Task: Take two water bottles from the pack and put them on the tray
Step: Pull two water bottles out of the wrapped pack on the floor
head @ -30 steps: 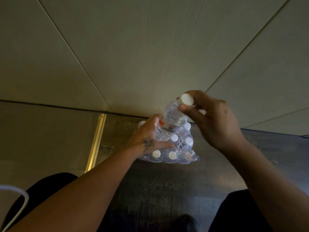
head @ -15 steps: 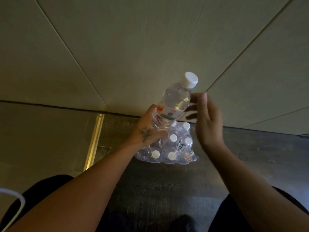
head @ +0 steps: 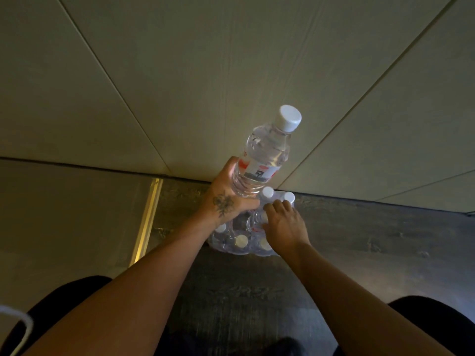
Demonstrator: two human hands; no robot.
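Note:
A clear water bottle (head: 266, 152) with a white cap and a red-and-white label is held up above the pack, tilted to the right, with my left hand (head: 226, 199) gripping its lower part. The shrink-wrapped pack of bottles (head: 236, 242) stands on the dark floor against the wall, several white caps showing. My right hand (head: 282, 224) lies on top of the pack, fingers curled around a bottle top there; whether it grips is unclear. No tray is in view.
A pale panelled wall (head: 205, 73) rises right behind the pack. A brass floor strip (head: 147, 222) runs to the left of it. My dark-clothed knees (head: 64, 299) are at the bottom corners, with a white cord (head: 18, 327) at the lower left.
My left hand has lifted the bottle higher, clear of the pack. My right hand has let go of its cap and dropped onto the pack's bottle tops.

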